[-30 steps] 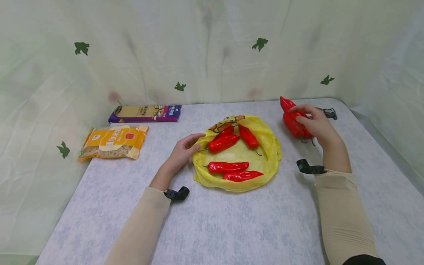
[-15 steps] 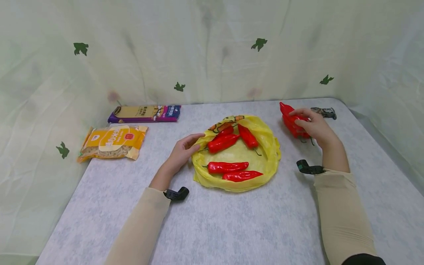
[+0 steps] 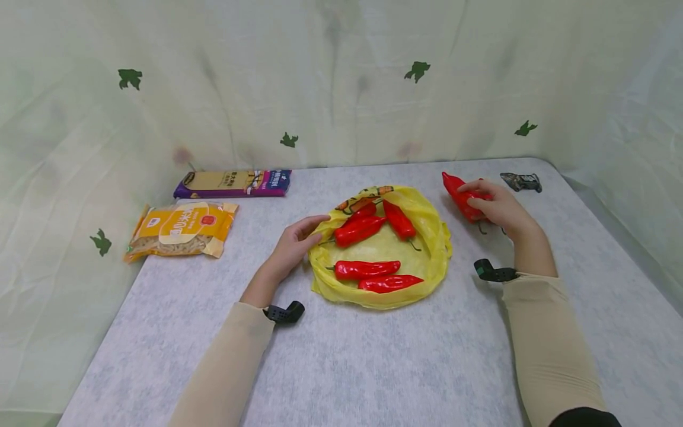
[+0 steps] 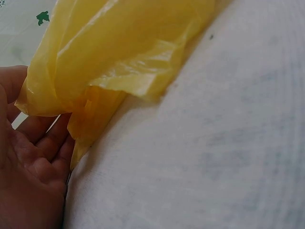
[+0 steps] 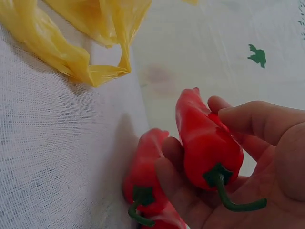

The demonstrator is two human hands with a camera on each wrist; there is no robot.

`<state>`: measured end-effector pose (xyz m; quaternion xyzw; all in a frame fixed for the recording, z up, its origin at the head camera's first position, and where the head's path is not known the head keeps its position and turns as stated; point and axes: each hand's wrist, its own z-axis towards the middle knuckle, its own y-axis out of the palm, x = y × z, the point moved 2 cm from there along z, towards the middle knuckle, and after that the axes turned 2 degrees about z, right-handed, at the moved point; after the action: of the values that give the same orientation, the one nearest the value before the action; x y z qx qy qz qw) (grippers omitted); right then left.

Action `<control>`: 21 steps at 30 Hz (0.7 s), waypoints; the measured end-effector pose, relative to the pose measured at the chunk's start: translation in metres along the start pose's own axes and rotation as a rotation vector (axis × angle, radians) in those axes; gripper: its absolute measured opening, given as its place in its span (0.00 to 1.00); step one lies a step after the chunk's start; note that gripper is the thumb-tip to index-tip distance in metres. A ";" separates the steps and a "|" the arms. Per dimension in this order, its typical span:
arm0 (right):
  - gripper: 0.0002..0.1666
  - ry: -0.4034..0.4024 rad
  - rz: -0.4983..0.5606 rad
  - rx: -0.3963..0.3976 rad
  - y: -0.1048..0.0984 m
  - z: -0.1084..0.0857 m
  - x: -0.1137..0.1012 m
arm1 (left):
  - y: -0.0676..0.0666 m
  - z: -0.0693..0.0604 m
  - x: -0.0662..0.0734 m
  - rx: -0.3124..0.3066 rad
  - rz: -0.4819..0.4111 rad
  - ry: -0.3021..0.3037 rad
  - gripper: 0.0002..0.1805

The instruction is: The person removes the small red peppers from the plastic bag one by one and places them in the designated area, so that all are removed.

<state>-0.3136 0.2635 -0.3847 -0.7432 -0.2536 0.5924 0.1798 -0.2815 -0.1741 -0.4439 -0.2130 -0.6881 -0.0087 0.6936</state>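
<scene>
A yellow plastic bag (image 3: 434, 279), its rim spread wide, lies mid-table with several red chili peppers (image 3: 368, 270) inside. My left hand (image 3: 290, 248) holds the bag's left rim between thumb and fingers; in the left wrist view the yellow film (image 4: 119, 57) hides part of the fingers. Right of the bag, my right hand (image 3: 501, 207) grips a red pepper (image 5: 205, 138) with a green stem, thumb on one side and curled fingers on the other. Below that hand, at least two more red peppers (image 5: 147, 167) rest on the table, mostly covered by the hand in the head view.
An orange food packet (image 3: 184, 230) and a long purple-and-tan packet (image 3: 233, 183) lie at the back left. Near the back right corner is a small black wrapped item (image 3: 522, 182). Pale curtains (image 3: 341, 89) enclose the table's back and sides.
My right hand has moved slightly left and down with the pepper, uncovering more of the black wrapped item. My left hand and the bag stay in place.
</scene>
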 end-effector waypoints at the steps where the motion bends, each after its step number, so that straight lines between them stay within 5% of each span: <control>1: 0.27 -0.005 -0.008 -0.010 0.001 0.000 0.000 | 0.000 0.000 0.000 0.002 0.001 0.002 0.22; 7: 0.28 -0.021 -0.034 -0.079 0.006 0.000 -0.002 | 0.001 0.000 -0.001 0.015 0.005 0.014 0.22; 21: 0.29 -0.052 -0.138 -0.106 0.009 0.000 -0.005 | 0.001 0.001 -0.001 0.006 0.001 0.005 0.22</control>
<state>-0.3131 0.2535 -0.3859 -0.7167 -0.3400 0.5835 0.1738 -0.2819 -0.1734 -0.4454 -0.2112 -0.6863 -0.0070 0.6960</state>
